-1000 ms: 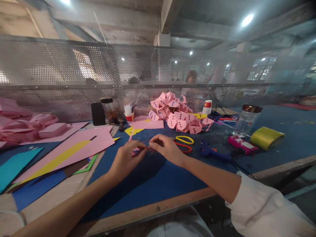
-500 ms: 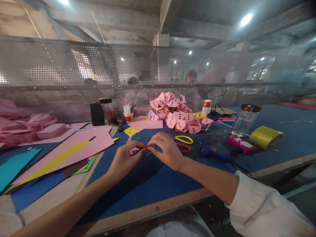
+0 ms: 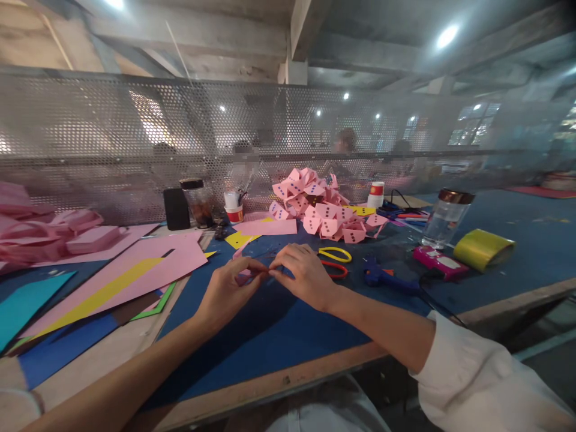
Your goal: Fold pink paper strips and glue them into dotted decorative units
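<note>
The left hand [image 3: 231, 287] and right hand [image 3: 306, 279] meet at pinched fingertips; I cannot tell what they grip, though a pink strip [image 3: 240, 252] shows just behind the left. Uneven pulling could crease or tear such thin paper. Below spreads a blue tabletop [image 3: 270, 342]; beyond stands a perforated screen [image 3: 112, 135] under concrete beams [image 3: 306, 30].

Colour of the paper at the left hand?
The paper at the left hand is pink; best seen in the head view.
</note>
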Available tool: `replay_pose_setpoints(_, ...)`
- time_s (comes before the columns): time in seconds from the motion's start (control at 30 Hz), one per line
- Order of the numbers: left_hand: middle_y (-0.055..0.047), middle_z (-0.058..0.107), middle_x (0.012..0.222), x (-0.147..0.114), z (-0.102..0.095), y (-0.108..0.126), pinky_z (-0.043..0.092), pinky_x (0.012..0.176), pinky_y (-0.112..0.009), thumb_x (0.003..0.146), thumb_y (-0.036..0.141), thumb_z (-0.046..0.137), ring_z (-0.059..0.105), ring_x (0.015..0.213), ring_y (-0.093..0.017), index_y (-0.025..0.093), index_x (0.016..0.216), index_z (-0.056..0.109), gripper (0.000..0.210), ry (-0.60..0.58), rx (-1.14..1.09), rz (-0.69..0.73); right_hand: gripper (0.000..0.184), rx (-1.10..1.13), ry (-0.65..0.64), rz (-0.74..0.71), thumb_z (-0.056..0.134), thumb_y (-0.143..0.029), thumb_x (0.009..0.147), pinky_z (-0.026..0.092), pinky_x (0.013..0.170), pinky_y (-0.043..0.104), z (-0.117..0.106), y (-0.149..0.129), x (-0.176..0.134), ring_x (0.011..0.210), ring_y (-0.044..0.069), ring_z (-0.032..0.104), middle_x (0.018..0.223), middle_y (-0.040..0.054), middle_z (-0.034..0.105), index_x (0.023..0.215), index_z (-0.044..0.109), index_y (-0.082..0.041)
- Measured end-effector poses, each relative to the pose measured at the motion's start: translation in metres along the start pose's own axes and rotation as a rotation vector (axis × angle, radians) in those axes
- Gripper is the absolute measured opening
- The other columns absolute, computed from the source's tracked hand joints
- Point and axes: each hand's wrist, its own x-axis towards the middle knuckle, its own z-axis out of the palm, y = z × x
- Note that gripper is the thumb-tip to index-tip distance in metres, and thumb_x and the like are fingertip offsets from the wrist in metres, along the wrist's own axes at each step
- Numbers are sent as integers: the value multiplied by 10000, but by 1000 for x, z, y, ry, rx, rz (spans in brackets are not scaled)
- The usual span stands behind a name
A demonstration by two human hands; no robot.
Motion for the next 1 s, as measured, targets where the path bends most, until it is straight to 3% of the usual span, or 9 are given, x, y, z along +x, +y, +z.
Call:
replay_pose_setpoints(0.3,-31,731,870,0,1,-1,523,736,-272,885,323,624,661,837,-192,210,905,721,150,-30,-58,0,112,-16,-19,-2,594,-290,975,358,872,353,0,0,0,981,202,580,989,44,679,973,644,-190)
replay_pose_setpoints(0.5,-27,746,902,1,0,-4,492,861,-335,881,268,603,678,883,-209,227,916,715,125,-26,29,71,106,-54,-60,8,545,-249,995,349,875,356,0,-2,0,976,202,558,1005,50,659,965,622,-181)
replay_pose_setpoints(0.7,-14,740,856,3,0,-4,476,850,-335,887,260,582,671,835,-197,228,876,704,126,-44,89,108,121,-100,-99,6,509,-250,1011,340,867,363,2,-1,-1,955,209,541,1000,60,638,953,589,-179)
replay_pose_setpoints(1.0,0,741,858,2,1,-9,458,903,-351,896,310,614,670,843,-193,240,873,700,113,-15,102,100,126,143,-81,89,526,-225,1006,376,893,327,5,2,1,943,168,593,946,27,646,906,595,-193)
